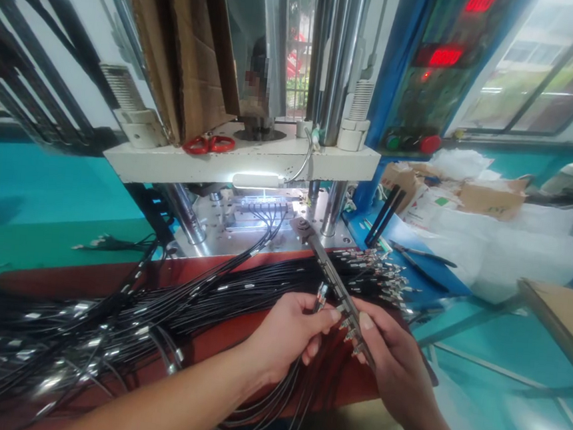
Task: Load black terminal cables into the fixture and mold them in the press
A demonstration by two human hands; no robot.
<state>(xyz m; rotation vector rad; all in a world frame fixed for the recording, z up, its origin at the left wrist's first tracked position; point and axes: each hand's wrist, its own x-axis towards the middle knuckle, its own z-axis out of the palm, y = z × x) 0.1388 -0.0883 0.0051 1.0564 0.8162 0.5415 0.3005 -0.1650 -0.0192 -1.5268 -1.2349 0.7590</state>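
My right hand (392,351) is closed around the lower part of a long dark metal bar (330,271), tilted with its far end toward the machine. Several small metal connectors (352,334) sit along the bar's near half, and black cables (293,393) hang below. Closed fingers of my left hand (291,329) pinch a black cable whose metal connector end (323,290) points up beside the bar. The left thumb and fingertips are close to the bar; whether they touch it is unclear. A large bundle of black cables (220,289) lies just beyond my hands.
A press machine with a white plate (251,162) stands ahead; red-handled scissors (209,145) rest on it. Beneath, a lit mould (259,212) has cables running out. Pliers (425,261) lie on a blue surface at right. A control panel (429,73) has red displays. Cardboard (180,52) leans above.
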